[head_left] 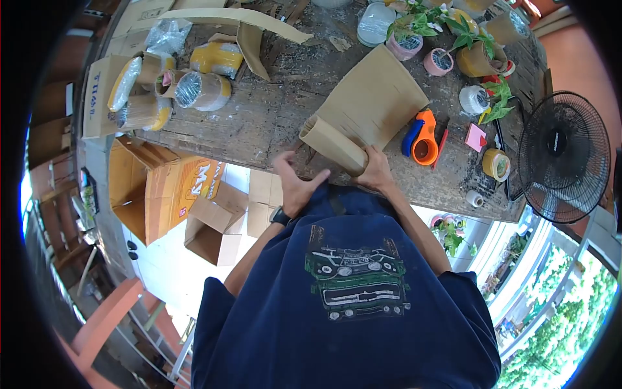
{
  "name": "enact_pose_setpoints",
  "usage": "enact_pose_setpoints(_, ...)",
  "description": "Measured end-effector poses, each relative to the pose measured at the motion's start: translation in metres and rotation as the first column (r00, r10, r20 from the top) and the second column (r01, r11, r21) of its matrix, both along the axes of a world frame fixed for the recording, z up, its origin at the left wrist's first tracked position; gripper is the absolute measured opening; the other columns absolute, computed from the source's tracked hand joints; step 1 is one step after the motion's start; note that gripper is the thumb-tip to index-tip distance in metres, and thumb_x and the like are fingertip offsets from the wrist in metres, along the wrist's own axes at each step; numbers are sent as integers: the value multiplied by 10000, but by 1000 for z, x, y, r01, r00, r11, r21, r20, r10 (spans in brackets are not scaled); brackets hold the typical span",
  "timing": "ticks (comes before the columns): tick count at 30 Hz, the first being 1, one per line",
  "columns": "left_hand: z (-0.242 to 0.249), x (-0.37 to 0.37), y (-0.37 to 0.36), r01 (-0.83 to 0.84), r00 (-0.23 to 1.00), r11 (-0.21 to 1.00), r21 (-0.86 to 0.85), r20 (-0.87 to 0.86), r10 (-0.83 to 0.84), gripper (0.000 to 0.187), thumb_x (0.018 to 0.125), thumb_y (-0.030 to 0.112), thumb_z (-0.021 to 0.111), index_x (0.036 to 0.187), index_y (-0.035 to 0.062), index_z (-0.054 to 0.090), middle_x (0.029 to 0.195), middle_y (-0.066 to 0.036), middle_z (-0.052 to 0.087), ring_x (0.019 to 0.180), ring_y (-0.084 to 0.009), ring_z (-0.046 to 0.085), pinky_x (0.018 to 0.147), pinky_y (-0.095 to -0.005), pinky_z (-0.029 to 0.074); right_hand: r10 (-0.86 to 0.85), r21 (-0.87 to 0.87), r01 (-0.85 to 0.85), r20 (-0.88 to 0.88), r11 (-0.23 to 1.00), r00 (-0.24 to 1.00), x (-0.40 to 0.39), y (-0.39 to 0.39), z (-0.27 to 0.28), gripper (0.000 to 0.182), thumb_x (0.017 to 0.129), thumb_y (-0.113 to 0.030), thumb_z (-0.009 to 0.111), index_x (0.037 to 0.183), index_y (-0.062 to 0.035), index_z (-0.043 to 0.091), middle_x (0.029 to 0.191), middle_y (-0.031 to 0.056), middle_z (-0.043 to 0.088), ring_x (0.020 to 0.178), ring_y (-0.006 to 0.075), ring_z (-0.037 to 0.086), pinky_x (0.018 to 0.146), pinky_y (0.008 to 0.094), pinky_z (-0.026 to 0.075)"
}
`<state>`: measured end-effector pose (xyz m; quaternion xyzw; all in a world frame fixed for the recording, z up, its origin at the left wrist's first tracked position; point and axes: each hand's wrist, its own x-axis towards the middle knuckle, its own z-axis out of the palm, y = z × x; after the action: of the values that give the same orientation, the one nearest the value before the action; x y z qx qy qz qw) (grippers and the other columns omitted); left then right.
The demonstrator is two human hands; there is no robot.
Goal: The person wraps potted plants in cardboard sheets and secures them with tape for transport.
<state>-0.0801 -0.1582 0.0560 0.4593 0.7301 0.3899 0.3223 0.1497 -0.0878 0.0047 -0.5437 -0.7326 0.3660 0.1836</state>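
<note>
Right hand (376, 170) grips the near folded edge of the cardboard (366, 107). Left hand (297, 183) presses on the same fold, fingers loosely curled, not clenched. The cardboard lies on the wooden bench (259, 117), curved upward. A tape dispenser (421, 136) sits just beside it; tape rolls (201, 89) are well apart.

A sheet of brown corrugated cardboard (369, 104) lies on the worktop's near edge, its near end curled into a loose roll.
</note>
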Motion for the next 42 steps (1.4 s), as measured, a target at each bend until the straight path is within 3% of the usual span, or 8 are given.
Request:
enact_pose_setpoints(1,4,-6,-1,199,964,954,-225,219,-149,983,656,388,937,1376,-3,394,1342,-196,483,1241,-303,485,1020,-413,423,0,-10,0,-45,1000,999,-5,0,13,637,494,-240,853,1036,5,625,981,191,619,922,406,637,825,455,533)
enact_pose_setpoints(5,13,20,8,408,670,910,-79,702,-239,897,721,289,918,1411,-22,437,1340,-182,573,1241,-242,562,1043,-381,453,79,40,-71,-248,997,966,-28,2,50,634,534,-227,837,1076,8,609,991,199,597,925,414,620,814,454,519)
enact_pose_setpoints(9,7,31,8,376,794,926,34,503,-341,747,726,218,910,1340,22,533,1261,-108,630,1148,-199,622,1002,-367,497,203,84,-185,-383,979,901,-36,10,63,568,603,-226,818,1089,-14,615,989,169,632,929,388,642,821,436,525)
enact_pose_setpoints(14,-53,23,11,438,851,889,136,258,-458,868,721,151,892,1428,35,401,1365,-136,542,1244,-218,555,1051,-350,469,334,238,-252,-425,938,841,-41,21,27,503,696,-152,741,1163,-30,600,1113,179,645,1009,403,630,875,439,518)
enact_pose_setpoints(19,-73,14,23,480,776,870,112,408,-481,1016,709,142,903,1510,29,288,1531,-166,385,1384,-240,439,1145,-366,385,195,30,-212,-536,977,821,-45,20,-3,489,741,-178,787,1177,-41,613,1126,163,672,1056,370,650,913,419,525)
enact_pose_setpoints(28,-77,14,34,486,791,835,257,277,-546,1083,686,178,924,1519,26,249,1614,-188,261,1464,-281,339,1192,-372,321,183,-6,-210,-461,978,868,-41,25,-16,536,724,-181,831,1184,-54,585,1099,156,675,1034,373,665,893,426,541)
enact_pose_setpoints(36,-64,19,37,476,800,838,267,264,-539,1040,713,202,909,1512,34,264,1596,-175,301,1447,-286,363,1187,-379,326,278,139,-242,-410,960,869,-41,28,-24,590,656,-151,828,1170,-31,564,1202,191,564,1150,419,578,954,444,499)
enact_pose_setpoints(42,-22,5,18,588,791,808,27,187,-582,679,810,286,853,1359,45,534,1300,-127,620,1150,-234,608,994,-376,493,220,-41,-264,-444,964,869,-48,38,41,725,616,-232,868,1153,-2,439,1149,188,507,1071,391,556,951,433,464)
